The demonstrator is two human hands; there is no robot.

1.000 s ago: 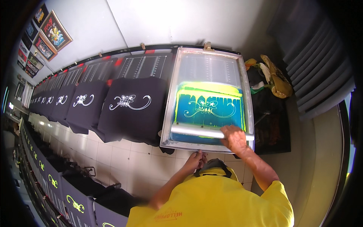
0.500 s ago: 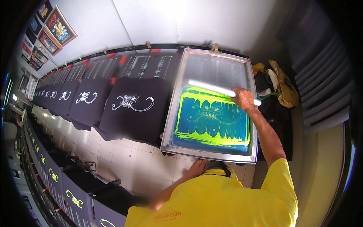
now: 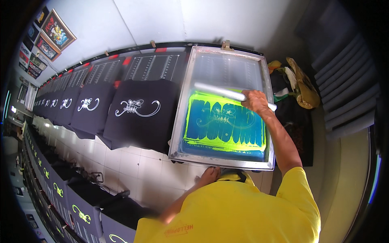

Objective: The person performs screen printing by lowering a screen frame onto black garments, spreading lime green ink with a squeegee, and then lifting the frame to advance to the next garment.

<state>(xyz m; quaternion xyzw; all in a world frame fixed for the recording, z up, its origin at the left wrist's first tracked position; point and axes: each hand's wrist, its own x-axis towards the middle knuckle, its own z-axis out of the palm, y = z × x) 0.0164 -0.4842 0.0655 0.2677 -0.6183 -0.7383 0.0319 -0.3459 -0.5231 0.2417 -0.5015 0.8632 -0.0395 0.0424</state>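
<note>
right hand (image 3: pixel 256 101): was clamped on squeegee (image 3: pixel 221 91)
squeegee: slanted across screen frame (image 3: pixel 221 160), upper half
left hand (image 3: pixel 210 175): was near screen frame's lower edge, grip couldn't be told
yellow-green ink (image 3: pixel 198 143): lay inside screen frame

On my left, I see framed pictures (image 3: pixel 59 34) on the pale wall (image 3: pixel 158 20). On my right, a grey curtain (image 3: pixel 346 96) hangs near a crumpled brown bundle (image 3: pixel 303 87). Below is tiled floor (image 3: pixel 150 172).

red lettering (image 3: pixel 182 230) marks yellow shirt (image 3: pixel 243 206) and framed poster (image 3: pixel 59 33).
</note>
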